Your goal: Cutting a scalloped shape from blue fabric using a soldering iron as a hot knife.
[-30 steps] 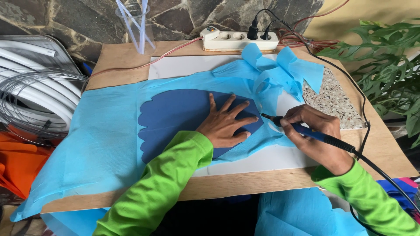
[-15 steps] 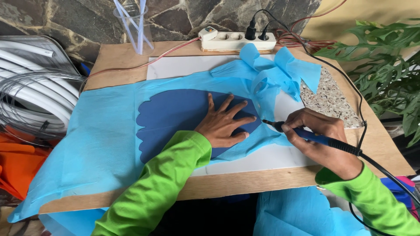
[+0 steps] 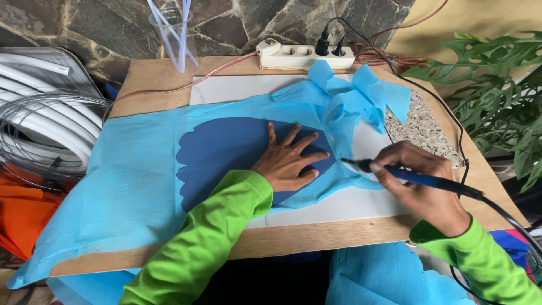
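My left hand [image 3: 289, 161] lies flat, fingers spread, on a dark blue scalloped template [image 3: 226, 149] that sits on a light blue sheet [image 3: 130, 186]. My right hand [image 3: 420, 183] grips a blue corded pen-shaped tool [image 3: 415, 178]; its dark tip touches the light blue sheet just right of the template's edge. Both arms wear bright green sleeves. Cut-away flaps of the light blue sheet [image 3: 355, 93] curl up behind the tool.
A white board [image 3: 339, 206] lies under the sheet on a wooden table [image 3: 316, 237]. A white power strip [image 3: 305, 56] with two plugs sits at the back. A cup of straws [image 3: 172, 34], coiled white tubing [image 3: 39, 124], orange cloth [image 3: 22, 214], a plant [image 3: 502, 85] surround the table.
The view has shifted slightly. My right hand with the tool has drifted a little right along the template's edge. My left hand stays pressed on the template.
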